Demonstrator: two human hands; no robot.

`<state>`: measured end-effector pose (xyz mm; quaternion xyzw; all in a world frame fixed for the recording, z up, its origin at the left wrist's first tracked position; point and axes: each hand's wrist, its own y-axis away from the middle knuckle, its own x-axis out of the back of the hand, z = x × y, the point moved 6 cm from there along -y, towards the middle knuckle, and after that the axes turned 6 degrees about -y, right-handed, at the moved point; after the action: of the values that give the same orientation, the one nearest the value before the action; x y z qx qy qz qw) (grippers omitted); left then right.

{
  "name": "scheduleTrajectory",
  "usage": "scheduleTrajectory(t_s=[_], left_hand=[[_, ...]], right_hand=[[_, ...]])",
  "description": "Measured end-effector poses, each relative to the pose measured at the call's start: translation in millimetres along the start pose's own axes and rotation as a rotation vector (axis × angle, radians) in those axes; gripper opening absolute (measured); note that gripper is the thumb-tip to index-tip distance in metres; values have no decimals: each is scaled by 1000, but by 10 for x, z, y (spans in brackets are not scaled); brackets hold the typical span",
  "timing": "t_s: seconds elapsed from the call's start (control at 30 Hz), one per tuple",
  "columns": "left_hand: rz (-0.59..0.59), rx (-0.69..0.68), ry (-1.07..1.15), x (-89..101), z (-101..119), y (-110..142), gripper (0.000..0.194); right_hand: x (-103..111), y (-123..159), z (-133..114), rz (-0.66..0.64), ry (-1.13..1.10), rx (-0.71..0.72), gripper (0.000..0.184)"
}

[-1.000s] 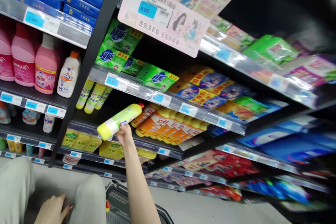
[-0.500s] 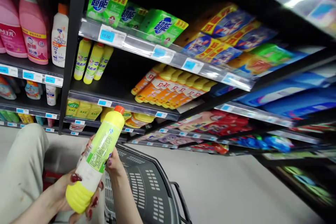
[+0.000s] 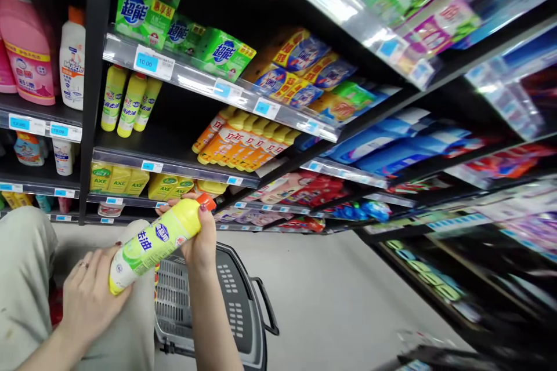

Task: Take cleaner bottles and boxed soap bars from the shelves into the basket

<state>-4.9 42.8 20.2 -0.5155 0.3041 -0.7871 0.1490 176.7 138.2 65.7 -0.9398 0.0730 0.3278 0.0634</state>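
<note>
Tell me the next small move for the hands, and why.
I'd probably ease the yellow bottle toward the grey basket: the left hand steadies its base, the right hand holds it near the red cap, and the basket stands close by, just right of the knees.

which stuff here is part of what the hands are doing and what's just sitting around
In hand:
- yellow bottle with its red-orange cap, held by left hand and right hand
- grey basket close by, perhaps

Just around:
- similar yellow bottles on the shelf
- orange bottles
- green packs
- pink bottle
</note>
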Motion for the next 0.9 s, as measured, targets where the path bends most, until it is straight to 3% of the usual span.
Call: scheduleTrajectory(t_s=[0.13,0.27,0.33,0.43,0.5,0.53,0.63,0.7,0.77,0.9], left_hand=[[201,-144,-234,95,-36,-63,31],[294,-220,-264,104,-202,-125,29],[339,-261,-247,60,-300,-106,26],[329,-300,-151,-109,-422,-53,24],[181,-348,-46,-322,-442,-24,29],[37,-366,5,-470,-441,-8,36],[-623,-276,56,-1010,-521,146,61],[-940,-168,-1,-1232,-650,290,59],[-1065,-120,-58,-1328,-768,354,50],[-1167,-55,-139,-1409,-932,388,50]], right_hand=[[128,-20,120,89,-51,-31,40],[425,-103,93,158,189,58,44],[539,-111,36,99,380,19,43],[616,39,-65,-94,629,-168,40],[640,228,-263,-143,820,-124,35],[645,333,-388,-144,951,-42,32],[673,640,-652,-172,1418,231,24],[828,768,-637,-214,1689,267,23],[1153,820,-493,-234,1893,130,23],[2030,913,-5,-218,2052,-358,22]])
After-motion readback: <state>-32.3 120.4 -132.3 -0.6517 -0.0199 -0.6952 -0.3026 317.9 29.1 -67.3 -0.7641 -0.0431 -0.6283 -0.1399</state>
